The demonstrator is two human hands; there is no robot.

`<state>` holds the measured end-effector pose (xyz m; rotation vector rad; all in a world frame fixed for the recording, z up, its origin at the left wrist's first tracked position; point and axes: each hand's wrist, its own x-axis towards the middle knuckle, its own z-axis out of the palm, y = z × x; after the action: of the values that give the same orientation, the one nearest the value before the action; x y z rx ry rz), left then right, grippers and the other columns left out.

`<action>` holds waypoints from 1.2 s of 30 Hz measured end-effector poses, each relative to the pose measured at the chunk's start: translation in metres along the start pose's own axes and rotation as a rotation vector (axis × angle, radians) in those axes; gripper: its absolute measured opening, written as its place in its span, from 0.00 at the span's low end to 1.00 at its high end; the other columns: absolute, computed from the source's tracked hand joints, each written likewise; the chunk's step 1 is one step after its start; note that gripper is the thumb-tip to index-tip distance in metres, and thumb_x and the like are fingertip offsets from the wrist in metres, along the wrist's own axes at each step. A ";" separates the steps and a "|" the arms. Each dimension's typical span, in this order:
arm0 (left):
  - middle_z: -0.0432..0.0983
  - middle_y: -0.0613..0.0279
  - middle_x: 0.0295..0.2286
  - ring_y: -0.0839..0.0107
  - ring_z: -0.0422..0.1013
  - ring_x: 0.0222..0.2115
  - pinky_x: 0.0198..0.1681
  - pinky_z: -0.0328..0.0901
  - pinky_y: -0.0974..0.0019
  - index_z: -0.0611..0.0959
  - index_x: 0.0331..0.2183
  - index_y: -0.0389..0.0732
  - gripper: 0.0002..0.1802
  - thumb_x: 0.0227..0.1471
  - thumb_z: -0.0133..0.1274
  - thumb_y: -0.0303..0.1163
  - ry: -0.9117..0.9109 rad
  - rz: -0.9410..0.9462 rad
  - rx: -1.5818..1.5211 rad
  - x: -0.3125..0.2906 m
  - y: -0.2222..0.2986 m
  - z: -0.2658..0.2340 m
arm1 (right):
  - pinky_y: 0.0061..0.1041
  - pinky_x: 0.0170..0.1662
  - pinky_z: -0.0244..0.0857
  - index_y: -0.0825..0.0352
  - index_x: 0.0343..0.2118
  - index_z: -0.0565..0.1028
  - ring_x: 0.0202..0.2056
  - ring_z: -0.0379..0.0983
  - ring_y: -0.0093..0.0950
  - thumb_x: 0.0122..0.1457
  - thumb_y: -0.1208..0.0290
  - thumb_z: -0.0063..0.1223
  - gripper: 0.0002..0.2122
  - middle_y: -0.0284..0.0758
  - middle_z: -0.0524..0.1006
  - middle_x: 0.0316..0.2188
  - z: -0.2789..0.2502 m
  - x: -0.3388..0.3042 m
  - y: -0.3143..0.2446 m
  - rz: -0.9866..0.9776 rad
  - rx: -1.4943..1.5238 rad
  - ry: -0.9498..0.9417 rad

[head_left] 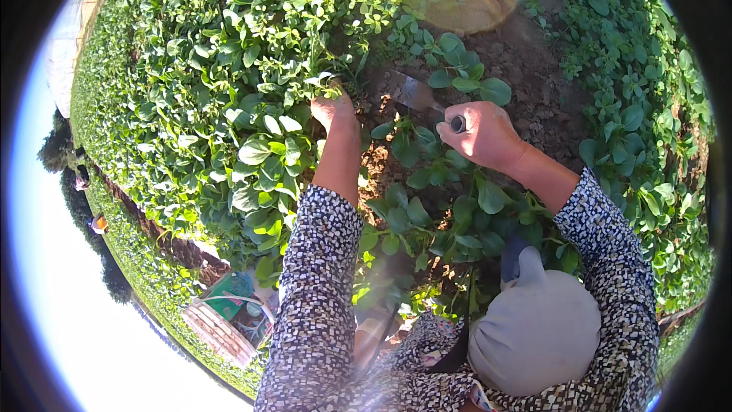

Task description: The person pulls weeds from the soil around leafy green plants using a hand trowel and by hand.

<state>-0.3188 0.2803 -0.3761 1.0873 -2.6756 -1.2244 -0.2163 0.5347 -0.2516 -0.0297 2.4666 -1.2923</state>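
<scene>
My right hand point(482, 136) is wrapped round the dark round handle of a small hand scraper point(414, 91). Its flat metal blade points left, its tip low at the brown soil. Across from the blade, my left hand point(335, 112) reaches in among small-leaved plants point(335, 61). Its fingers curl round a leafy plant, and leaves partly cover the fingertips. A narrow gap separates the blade from my left hand. Broad-leaved green seedlings point(469, 76) stand just beyond the scraper, and more point(427, 149) grow below it.
Dense greenery point(191, 91) fills the left side. Bare soil point(526, 69) runs between the plants toward the right. A basket point(221, 332) with a green bag in it stands at the lower left. My knee in pale grey cloth point(537, 328) is close below. People appear small at the far left.
</scene>
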 end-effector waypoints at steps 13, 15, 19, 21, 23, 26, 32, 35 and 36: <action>0.73 0.55 0.45 0.60 0.72 0.42 0.45 0.65 0.60 0.68 0.52 0.42 0.44 0.37 0.65 0.54 -0.096 0.406 0.573 -0.021 0.052 0.011 | 0.36 0.33 0.66 0.65 0.20 0.74 0.26 0.72 0.41 0.51 0.60 0.52 0.13 0.39 0.74 0.19 0.018 0.023 0.014 -0.027 -0.058 -0.028; 0.76 0.56 0.42 0.60 0.73 0.40 0.45 0.66 0.61 0.71 0.50 0.44 0.39 0.38 0.66 0.48 -0.223 0.240 0.355 -0.020 0.059 0.005 | 0.35 0.34 0.66 0.65 0.20 0.74 0.27 0.72 0.40 0.51 0.60 0.52 0.13 0.39 0.74 0.19 0.009 0.014 0.011 0.028 -0.013 -0.047; 0.78 0.61 0.38 0.67 0.74 0.38 0.44 0.66 0.65 0.75 0.43 0.40 0.26 0.40 0.65 0.33 -0.371 0.211 0.143 -0.037 0.076 -0.001 | 0.37 0.34 0.66 0.66 0.21 0.75 0.28 0.71 0.45 0.50 0.63 0.48 0.11 0.43 0.75 0.21 0.012 0.034 -0.004 0.107 -0.129 -0.068; 0.78 0.55 0.37 0.64 0.73 0.33 0.39 0.67 0.61 0.77 0.43 0.37 0.24 0.42 0.64 0.32 -0.393 0.228 -0.121 -0.020 0.054 0.015 | 0.38 0.35 0.66 0.65 0.23 0.76 0.29 0.71 0.46 0.49 0.62 0.48 0.11 0.44 0.74 0.21 0.018 0.056 0.007 0.050 -0.106 -0.084; 0.77 0.55 0.38 0.67 0.72 0.32 0.38 0.67 0.62 0.76 0.44 0.38 0.24 0.44 0.63 0.29 -0.437 0.163 -0.422 0.001 0.027 0.027 | 0.39 0.35 0.66 0.65 0.22 0.75 0.29 0.71 0.45 0.49 0.61 0.49 0.12 0.43 0.74 0.21 0.016 0.059 0.025 0.048 0.018 -0.110; 0.71 0.62 0.35 0.72 0.67 0.32 0.37 0.65 0.67 0.73 0.44 0.40 0.14 0.55 0.49 0.30 -0.583 -0.222 -1.651 0.129 -0.065 -0.031 | 0.39 0.34 0.66 0.64 0.22 0.75 0.28 0.71 0.44 0.49 0.60 0.50 0.12 0.42 0.75 0.21 0.031 0.051 -0.023 -0.113 0.105 -0.137; 0.75 0.59 0.36 0.60 0.74 0.33 0.32 0.71 0.53 0.76 0.45 0.40 0.23 0.49 0.56 0.41 -0.327 -0.345 -0.679 -0.008 0.023 0.018 | 0.38 0.35 0.67 0.63 0.23 0.76 0.30 0.72 0.45 0.51 0.60 0.50 0.12 0.44 0.75 0.23 0.039 0.067 0.013 0.005 -0.143 -0.127; 0.74 0.55 0.37 0.58 0.73 0.33 0.30 0.71 0.53 0.74 0.46 0.41 0.24 0.52 0.46 0.46 -0.440 -0.425 -0.801 0.000 0.042 -0.012 | 0.38 0.36 0.68 0.63 0.23 0.76 0.31 0.72 0.46 0.51 0.58 0.48 0.13 0.43 0.76 0.23 0.048 0.085 0.002 -0.096 -0.120 -0.103; 0.74 0.55 0.37 0.58 0.72 0.35 0.32 0.71 0.54 0.74 0.47 0.42 0.25 0.52 0.41 0.47 -0.543 -0.271 -0.911 0.000 0.042 -0.017 | 0.38 0.36 0.67 0.63 0.24 0.76 0.30 0.73 0.45 0.51 0.59 0.49 0.12 0.43 0.76 0.23 0.048 0.086 0.001 -0.075 -0.091 -0.158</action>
<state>-0.3389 0.2882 -0.3362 1.0344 -1.7533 -2.6969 -0.2810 0.4822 -0.3033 -0.2400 2.4073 -1.1586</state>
